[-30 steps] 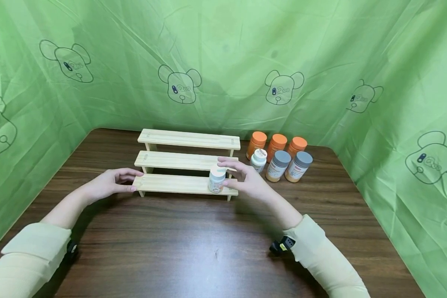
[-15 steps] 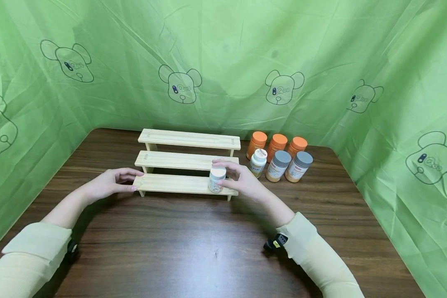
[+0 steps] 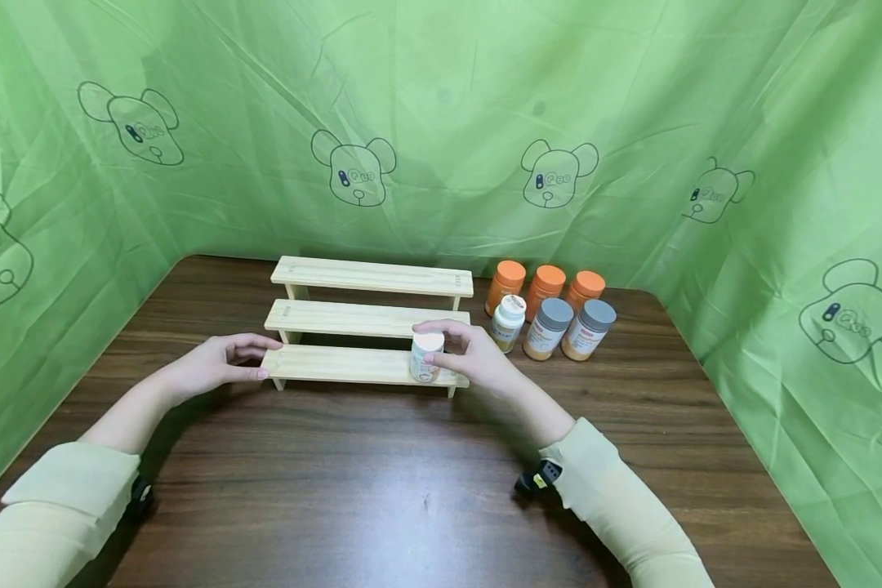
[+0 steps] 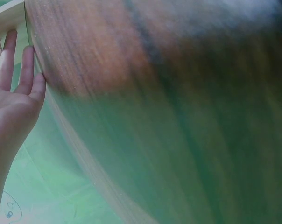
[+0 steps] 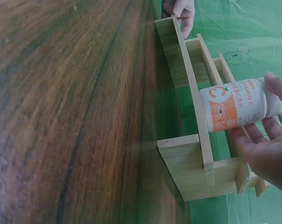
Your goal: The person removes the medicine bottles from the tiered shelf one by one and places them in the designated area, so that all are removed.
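A three-step wooden display rack (image 3: 345, 364) stands on the table. My left hand (image 3: 207, 369) holds the left end of its front step, thumb at the front edge and index finger behind. In the left wrist view, the other fingers of that hand (image 4: 15, 100) reach out rather straight beside the rack's end. Near the right end of the front step stands an upright white pill bottle (image 3: 425, 363), with an orange "Vitamin C" label in the right wrist view. My right hand (image 3: 479, 359) grips it from the right, its thumb at the cap (image 5: 272, 98).
Right of the rack stand several bottles: three with orange caps (image 3: 546, 282) at the back, a white-capped bottle (image 3: 509, 322) and two grey-capped jars (image 3: 548, 328) in front. A green curtain (image 3: 441, 122) surrounds the dark wooden table (image 3: 382, 474).
My right hand has moved a little left, its thumb and fingers further around the white pill bottle. The bottle stays in about the same place on the front step. My left hand has not moved.
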{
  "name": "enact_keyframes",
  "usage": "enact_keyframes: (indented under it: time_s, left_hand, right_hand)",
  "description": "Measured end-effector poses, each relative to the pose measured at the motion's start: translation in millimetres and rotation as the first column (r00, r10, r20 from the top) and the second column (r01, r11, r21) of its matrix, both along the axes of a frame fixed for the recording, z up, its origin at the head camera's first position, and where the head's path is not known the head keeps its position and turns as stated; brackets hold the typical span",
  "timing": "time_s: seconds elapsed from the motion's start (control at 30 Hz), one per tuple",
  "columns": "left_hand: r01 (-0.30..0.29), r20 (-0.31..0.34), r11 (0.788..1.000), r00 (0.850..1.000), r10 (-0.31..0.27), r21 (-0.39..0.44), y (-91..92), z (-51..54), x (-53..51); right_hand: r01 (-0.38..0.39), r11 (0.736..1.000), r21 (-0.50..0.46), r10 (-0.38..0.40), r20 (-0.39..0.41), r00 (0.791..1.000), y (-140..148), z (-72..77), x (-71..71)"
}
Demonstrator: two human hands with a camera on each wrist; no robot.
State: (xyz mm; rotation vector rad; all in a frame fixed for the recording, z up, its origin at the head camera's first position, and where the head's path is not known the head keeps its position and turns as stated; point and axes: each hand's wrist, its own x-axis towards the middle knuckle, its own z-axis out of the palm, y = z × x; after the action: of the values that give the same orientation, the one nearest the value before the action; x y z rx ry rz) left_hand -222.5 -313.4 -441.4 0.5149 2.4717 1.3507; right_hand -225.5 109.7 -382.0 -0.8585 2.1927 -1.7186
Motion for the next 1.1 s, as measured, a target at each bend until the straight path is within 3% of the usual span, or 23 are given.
enact_keyframes:
  time_s: [0.43, 1.1]
  left_hand:
    - [-0.011, 0.018, 1.0, 1.0, 0.011, -0.008, -0.3, -1.4, -0.4]
    - [-0.005, 0.028, 1.0, 1.0, 0.005, -0.001, -1.9, -2.6, -2.2]
  right_hand:
    - [0.011, 0.999, 0.04, -0.011, -0.003, 1.0, 2, 5.2, 2.8]
    - [0.027, 1.0, 0.008, -0.027, -0.023, 0.999, 18, 18.1, 12.8]
